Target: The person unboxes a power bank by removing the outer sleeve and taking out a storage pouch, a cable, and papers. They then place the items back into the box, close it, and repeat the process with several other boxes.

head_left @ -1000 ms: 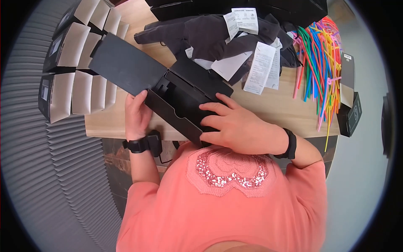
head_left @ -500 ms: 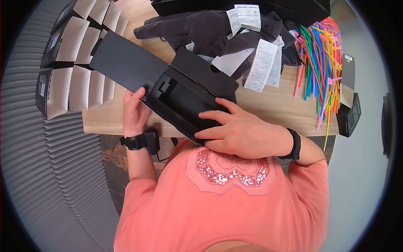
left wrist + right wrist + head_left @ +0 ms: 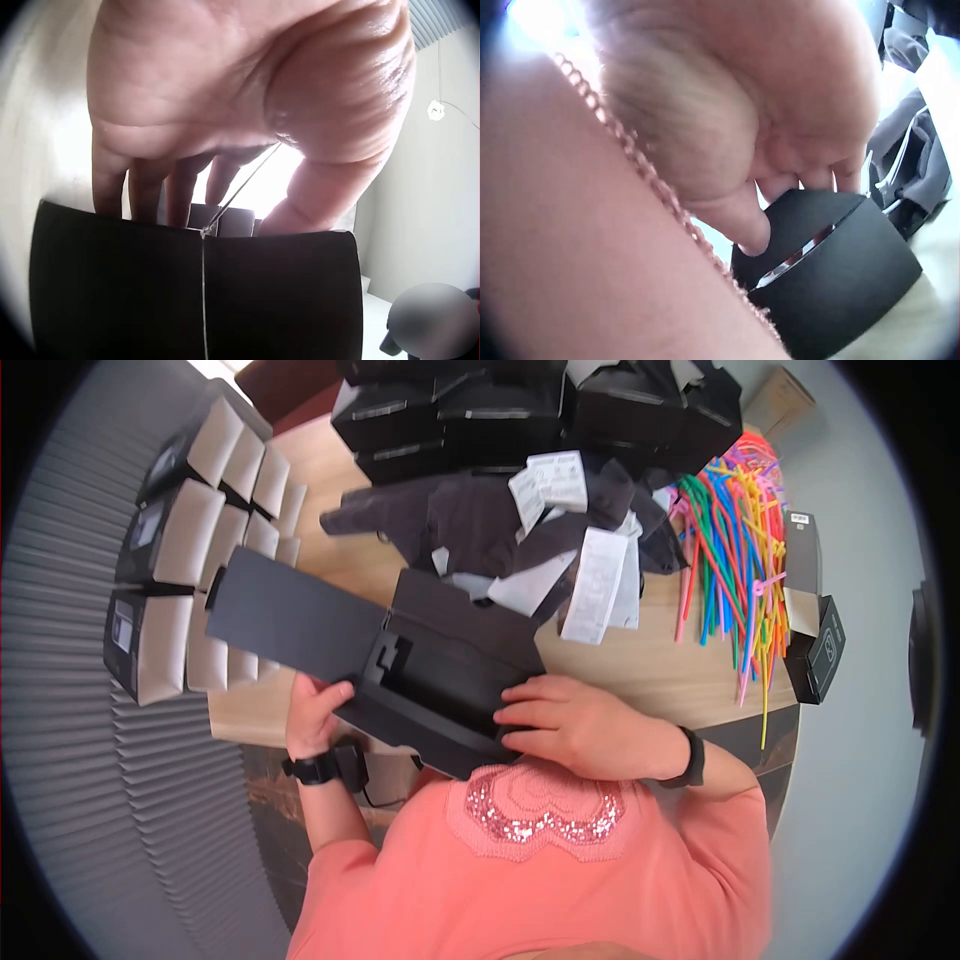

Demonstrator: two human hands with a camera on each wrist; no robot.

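An opened black cardboard box is held at a slant against the front of the pink shirt. Its long flap reaches out to the left, and another flap stands up along the far side. Inside, a black insert with a notch shows near the left end. My left hand grips the left end, thumb over the edge and the other fingers partly hidden behind it. At the opposite end my right hand holds the box, with thumb and fingers on either side of it in the right wrist view.
Dark grey fabric pieces with white paper tags lie beyond the box. Black boxes are stacked at the back. Several open-ended boxes line the left side. Colourful straws and a small black box lie at the right.
The head view has tilted up, so the scene sits lower and the stacked boxes at the back show. The box has turned so its inside faces up more; both hands stay on its ends.
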